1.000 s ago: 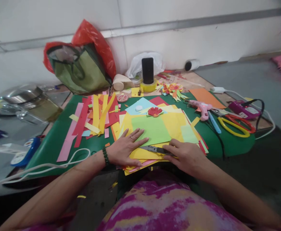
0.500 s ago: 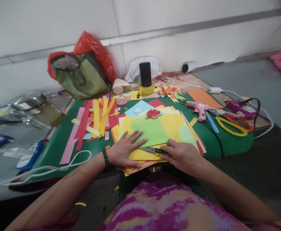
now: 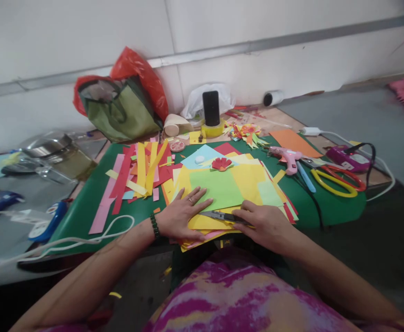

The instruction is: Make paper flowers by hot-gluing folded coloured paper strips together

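Observation:
My left hand (image 3: 181,214) lies flat with fingers spread on a green paper sheet (image 3: 216,189) and the stack of yellow papers (image 3: 209,223) around it. It wears a ring and a dark green beaded bracelet. In my right hand (image 3: 262,223) is a dark utility knife (image 3: 222,216). Its tip points left toward my left fingers, along the near edge of the green sheet. A red paper flower (image 3: 222,163) rests at the far edge of that sheet. Beside it sits a small white disc (image 3: 199,159) on light blue paper.
Paper strips (image 3: 141,166) lie to the left on a green mat (image 3: 80,212). A pink glue gun (image 3: 287,159) and yellow-and-red-handled scissors (image 3: 338,180) are at right. Behind stand a phone (image 3: 210,108), yellow tape (image 3: 212,130) and a green bag (image 3: 119,113). A white cable (image 3: 94,240) crosses the left.
The whole view has shifted slightly, so things appear a little further right. Both hands keep nearly the same place on the paper, with the utility knife still in my right hand.

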